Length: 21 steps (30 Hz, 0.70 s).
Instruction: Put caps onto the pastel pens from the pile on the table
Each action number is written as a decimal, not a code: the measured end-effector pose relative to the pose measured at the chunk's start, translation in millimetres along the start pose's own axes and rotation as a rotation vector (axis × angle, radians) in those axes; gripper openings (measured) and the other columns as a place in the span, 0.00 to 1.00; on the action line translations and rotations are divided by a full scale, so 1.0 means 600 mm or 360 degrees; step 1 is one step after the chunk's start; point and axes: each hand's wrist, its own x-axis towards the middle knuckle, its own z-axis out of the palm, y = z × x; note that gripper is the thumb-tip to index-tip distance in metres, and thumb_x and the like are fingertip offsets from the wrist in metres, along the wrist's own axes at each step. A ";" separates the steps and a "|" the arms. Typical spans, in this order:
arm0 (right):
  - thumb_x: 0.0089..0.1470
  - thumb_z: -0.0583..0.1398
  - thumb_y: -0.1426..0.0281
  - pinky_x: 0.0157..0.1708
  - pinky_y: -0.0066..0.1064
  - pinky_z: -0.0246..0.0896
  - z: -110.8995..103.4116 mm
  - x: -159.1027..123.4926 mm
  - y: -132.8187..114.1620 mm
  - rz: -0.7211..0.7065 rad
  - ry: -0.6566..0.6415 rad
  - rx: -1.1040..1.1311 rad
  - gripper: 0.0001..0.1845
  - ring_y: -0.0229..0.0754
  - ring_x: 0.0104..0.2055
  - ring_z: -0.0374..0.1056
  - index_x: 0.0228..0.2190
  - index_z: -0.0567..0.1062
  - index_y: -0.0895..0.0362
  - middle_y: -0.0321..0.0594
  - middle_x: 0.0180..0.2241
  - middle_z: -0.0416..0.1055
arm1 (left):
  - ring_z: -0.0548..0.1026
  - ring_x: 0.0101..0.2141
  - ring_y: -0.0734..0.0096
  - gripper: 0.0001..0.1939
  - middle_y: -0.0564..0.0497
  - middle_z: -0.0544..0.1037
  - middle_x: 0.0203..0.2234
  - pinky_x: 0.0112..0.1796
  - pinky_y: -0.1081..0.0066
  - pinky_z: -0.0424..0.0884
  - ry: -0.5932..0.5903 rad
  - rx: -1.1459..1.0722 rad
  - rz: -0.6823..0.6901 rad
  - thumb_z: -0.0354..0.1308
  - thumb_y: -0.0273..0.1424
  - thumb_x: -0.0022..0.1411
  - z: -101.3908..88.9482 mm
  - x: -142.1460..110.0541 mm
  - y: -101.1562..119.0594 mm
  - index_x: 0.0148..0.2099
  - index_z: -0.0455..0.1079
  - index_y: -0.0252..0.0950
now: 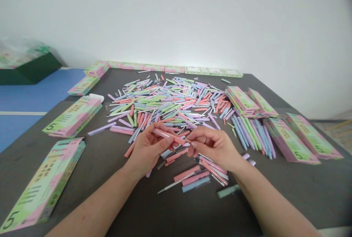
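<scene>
A pink pen barrel with a clear section (169, 136) lies across the fingers of my left hand (150, 145), which is closed around it. At the barrel's right end, my right hand (213, 145) pinches a small tip piece between thumb and forefinger; the fingers partly hide it. Under and just in front of my hands lie loose pink barrels (187, 172), a white refill (176, 183), a light blue barrel (195, 184) and a green barrel (228, 191). Beyond my hands spreads a large heap of pastel pen parts (165, 101).
Printed pen boxes stand at left (41, 182), (74, 116) and at right (294, 139), (243, 101). A row of boxes (174, 69) lines the table's back edge by the wall. Several pens (253, 134) lie side by side at right. A dark green bin (30, 70) sits far left.
</scene>
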 end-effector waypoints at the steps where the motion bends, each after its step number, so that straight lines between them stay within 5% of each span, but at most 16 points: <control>1: 0.54 0.63 0.71 0.29 0.25 0.70 0.000 0.000 -0.001 -0.0026 0.0010 -0.0014 0.07 0.35 0.27 0.74 0.37 0.76 0.59 0.37 0.26 0.75 | 0.77 0.26 0.75 0.15 0.53 0.80 0.30 0.26 0.78 0.73 0.0007 -0.0012 -0.0003 0.70 0.27 0.50 0.000 0.000 0.000 0.36 0.67 0.34; 11: 0.51 0.65 0.72 0.28 0.24 0.69 0.003 -0.002 -0.005 0.0016 0.0134 -0.0076 0.05 0.35 0.25 0.73 0.32 0.75 0.59 0.36 0.22 0.76 | 0.77 0.28 0.75 0.12 0.52 0.78 0.32 0.28 0.78 0.74 0.0003 0.0204 0.0055 0.70 0.26 0.50 -0.006 0.000 -0.002 0.33 0.69 0.34; 21: 0.51 0.66 0.72 0.36 0.29 0.74 -0.011 0.002 -0.001 0.0038 0.0018 0.0106 0.07 0.40 0.35 0.78 0.35 0.79 0.58 0.41 0.34 0.79 | 0.73 0.22 0.77 0.10 0.51 0.80 0.30 0.25 0.77 0.74 0.0028 0.0593 0.0076 0.69 0.28 0.50 -0.009 -0.004 -0.002 0.36 0.76 0.34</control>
